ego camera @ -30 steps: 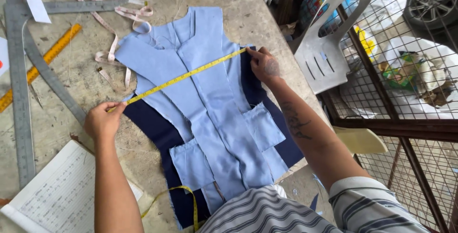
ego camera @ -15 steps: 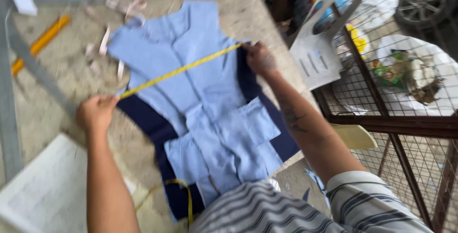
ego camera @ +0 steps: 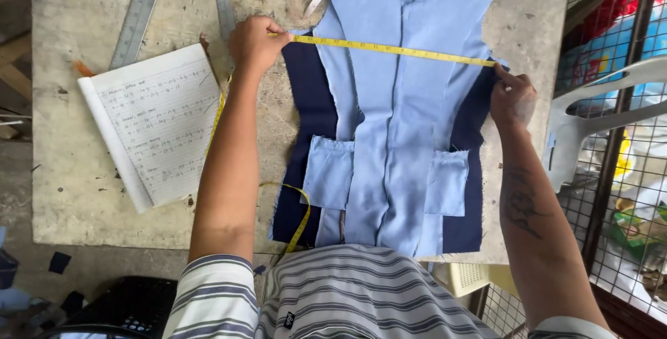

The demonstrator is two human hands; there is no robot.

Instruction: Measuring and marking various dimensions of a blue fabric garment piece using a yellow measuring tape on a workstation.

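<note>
A light blue garment (ego camera: 399, 123) with two patch pockets lies flat over dark navy fabric (ego camera: 306, 123) on a concrete table (ego camera: 83, 54). A yellow measuring tape (ego camera: 389, 48) is stretched straight across the garment. My left hand (ego camera: 256, 44) pinches the tape at the garment's left edge. My right hand (ego camera: 513, 96) holds the tape's other end at the right edge, on the navy fabric. The tape's loose tail (ego camera: 300, 217) runs under my left arm and curls near the table's front edge.
An open lined notebook (ego camera: 156, 123) with handwriting lies left of the garment. Metal rulers (ego camera: 139, 12) lie at the back left. A white plastic chair (ego camera: 590, 123) and a wire mesh fence (ego camera: 625, 193) stand right of the table.
The view has swung and moved closer, so the garment now lies straight before me. Both hands still hold the tape taut across it, and the notebook is now in fuller view.
</note>
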